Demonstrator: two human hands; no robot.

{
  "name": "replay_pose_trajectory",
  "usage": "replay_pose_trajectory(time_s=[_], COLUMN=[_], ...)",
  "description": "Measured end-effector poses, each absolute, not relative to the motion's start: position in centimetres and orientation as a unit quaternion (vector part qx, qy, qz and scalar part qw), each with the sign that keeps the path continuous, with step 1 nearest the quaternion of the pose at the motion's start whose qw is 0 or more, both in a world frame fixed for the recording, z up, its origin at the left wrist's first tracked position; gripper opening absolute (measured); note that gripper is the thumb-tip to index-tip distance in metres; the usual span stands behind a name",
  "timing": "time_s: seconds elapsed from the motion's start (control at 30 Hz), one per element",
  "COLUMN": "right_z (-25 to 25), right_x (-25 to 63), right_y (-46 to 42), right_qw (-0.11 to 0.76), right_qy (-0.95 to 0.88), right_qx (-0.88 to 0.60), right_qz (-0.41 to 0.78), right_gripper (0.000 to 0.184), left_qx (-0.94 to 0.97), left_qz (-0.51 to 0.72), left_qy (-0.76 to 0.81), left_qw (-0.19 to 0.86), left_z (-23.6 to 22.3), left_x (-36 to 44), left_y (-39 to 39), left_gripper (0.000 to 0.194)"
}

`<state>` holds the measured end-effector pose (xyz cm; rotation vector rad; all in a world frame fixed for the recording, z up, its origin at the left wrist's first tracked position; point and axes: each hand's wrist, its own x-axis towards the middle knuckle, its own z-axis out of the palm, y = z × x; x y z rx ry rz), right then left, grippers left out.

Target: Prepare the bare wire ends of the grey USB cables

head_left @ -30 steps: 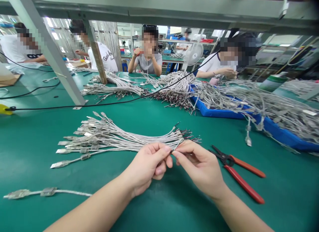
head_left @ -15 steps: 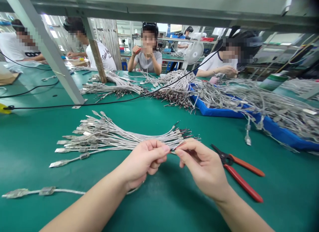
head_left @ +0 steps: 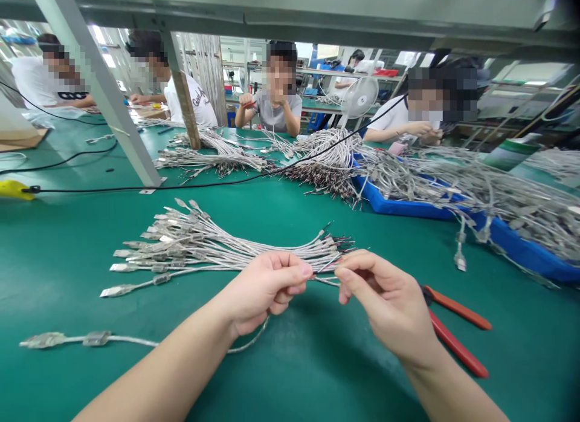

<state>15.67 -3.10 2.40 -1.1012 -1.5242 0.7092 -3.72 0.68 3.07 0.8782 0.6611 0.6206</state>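
My left hand [head_left: 276, 286] is closed in a pinch around the stripped end of a white USB cable [head_left: 131, 339]. That cable runs under my left forearm and loops back up to the hand, its plug lying at the left. My right hand [head_left: 385, 298] pinches at the cable's thin wires, a short gap from the left fingertips; the fingers partly hide the wires. Just behind both hands lies a bundle of USB cables [head_left: 244, 246], plugs to the left, bare wire ends to the right. Red-handled pliers [head_left: 460, 343] lie beside my right hand, which covers their jaws.
Blue trays [head_left: 408, 209] heaped with cables stand at the right. More cable piles [head_left: 217, 150] lie farther back. A black cord [head_left: 181, 187] crosses the table by a slanted metal post [head_left: 104, 101]. Several people sit at work beyond, and a shelf beam [head_left: 290, 14] spans overhead.
My right hand has drawn slightly away from my left, widening the gap between the fingertips. The right hand now covers the pliers' jaws. The whole view has shifted a little.
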Motion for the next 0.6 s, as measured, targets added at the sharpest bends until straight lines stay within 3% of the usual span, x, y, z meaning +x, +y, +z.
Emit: replay_pose_trajectory(time_s=[0.33,0.53,0.6], right_z=[1.9,2.5,2.2], right_x=[16.1,16.6,16.3], right_y=[-2.8,-1.0,-1.0], right_qw=[0.555,0.700,0.691], right_qy=[-0.571,-0.389,-0.384], right_qx=[-0.470,-0.437,-0.444], right_qz=[0.380,0.409,0.422], right_gripper=[0.013,0.021,0.020], left_qx=[0.401,0.366,0.364], left_qz=[0.291,0.351,0.373], left_qy=[0.293,0.316,0.318], left_qw=[0.818,0.802,0.792], left_z=[3.6,3.5,3.4], left_x=[-3.4,-4.1,-4.1], left_y=[0.2,0.7,0.8], left_gripper=[0.033,0.023,0.025])
